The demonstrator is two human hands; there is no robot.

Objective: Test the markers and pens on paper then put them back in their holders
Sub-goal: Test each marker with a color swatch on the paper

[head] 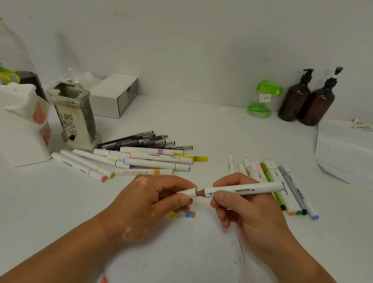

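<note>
My right hand (241,206) grips a white marker (247,189) with a brown nib end, held level above the paper (182,250). My left hand (152,202) pinches its white cap (188,192) right at the nib. Yellow, blue and brown test swatches (183,214) show on the paper below. A pile of white markers (138,161) and black pens (149,141) lies at centre left. Another row of markers (277,184) lies to the right. A ceramic square holder (74,112) and a white plastic holder (14,122) stand at the left.
A clear bottle (5,51) with a red cap stands at the far left, and a white box (114,95) behind the holders. Two brown pump bottles (308,100) and a green container (262,98) stand by the wall. A paper stack (357,153) sits at right.
</note>
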